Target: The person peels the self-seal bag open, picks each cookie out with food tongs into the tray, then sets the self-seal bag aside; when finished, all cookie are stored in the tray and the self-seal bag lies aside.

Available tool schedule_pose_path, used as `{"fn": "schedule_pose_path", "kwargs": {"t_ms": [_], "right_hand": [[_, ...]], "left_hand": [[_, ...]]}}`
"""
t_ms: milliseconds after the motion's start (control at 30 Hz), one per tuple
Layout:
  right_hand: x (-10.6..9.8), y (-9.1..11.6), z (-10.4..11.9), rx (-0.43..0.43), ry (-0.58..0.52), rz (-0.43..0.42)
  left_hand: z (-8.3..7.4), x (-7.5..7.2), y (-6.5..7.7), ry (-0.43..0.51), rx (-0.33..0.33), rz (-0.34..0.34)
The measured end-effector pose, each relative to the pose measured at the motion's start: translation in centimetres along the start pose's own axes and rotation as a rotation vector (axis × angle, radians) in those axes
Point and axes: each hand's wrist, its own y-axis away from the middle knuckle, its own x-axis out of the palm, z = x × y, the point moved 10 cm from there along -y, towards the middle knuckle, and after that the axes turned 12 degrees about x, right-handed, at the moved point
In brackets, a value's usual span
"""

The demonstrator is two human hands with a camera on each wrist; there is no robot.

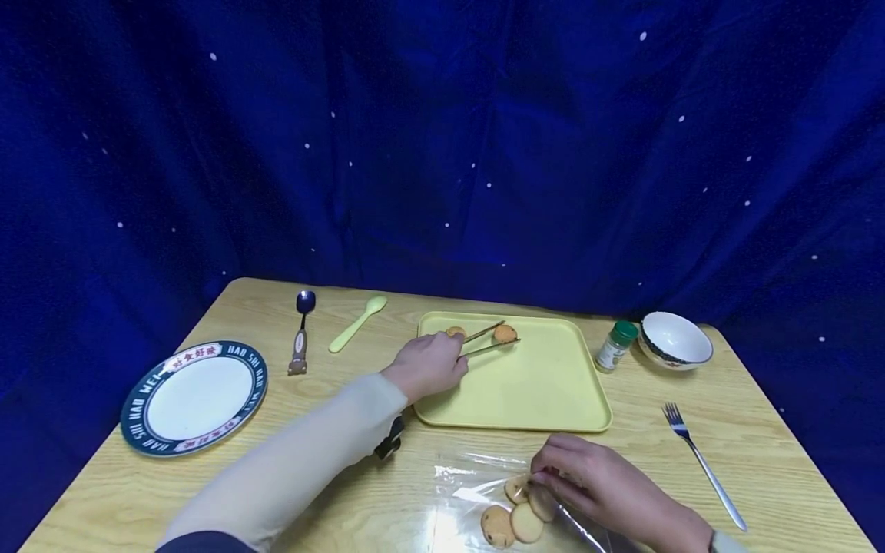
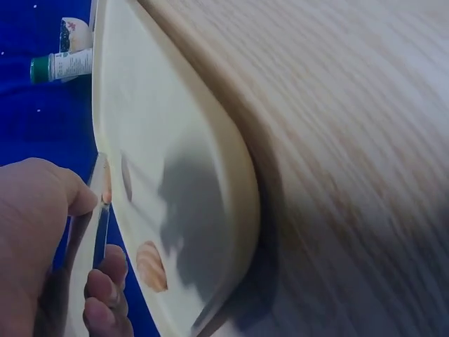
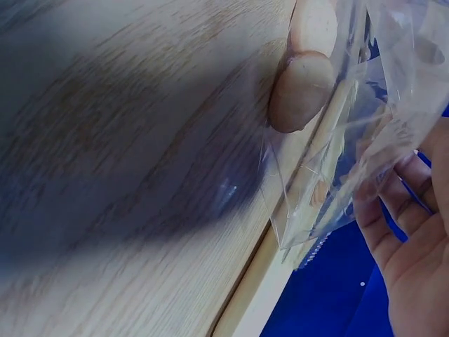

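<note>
- The left hand [image 1: 430, 363] has its fingers curled around tongs [image 1: 489, 349] at the left of the yellow tray [image 1: 546, 384]; their tips hold a round cookie [image 1: 505, 333] over the tray's far part.
- A second cookie [image 2: 151, 267] lies on the tray; the head view half hides it behind the hand, while the left wrist view shows it plainly.
- The right hand [image 1: 598, 480] pinches a clear plastic bag [image 1: 456, 491] between thumb and fingers, near and right of the tray.
- The head view shows four cookies in the bag; the right wrist view catches only two, but shows fingers through the plastic.
- Only the head view shows the plate [image 1: 200, 395], far left.
</note>
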Motion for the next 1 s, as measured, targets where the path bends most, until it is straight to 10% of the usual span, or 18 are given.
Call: {"fn": "schedule_pose_path", "kwargs": {"t_ms": [667,1000], "right_hand": [[-0.1,0.3,0.0,-0.018,0.014,-0.014],[0.0,0.2,0.0,-0.024,0.021,-0.018]], "left_hand": [[0.1,0.7,-0.1,0.085,-0.061,0.042],[-0.9,-2.4,5.5,0.118,0.088,-0.105]]}}
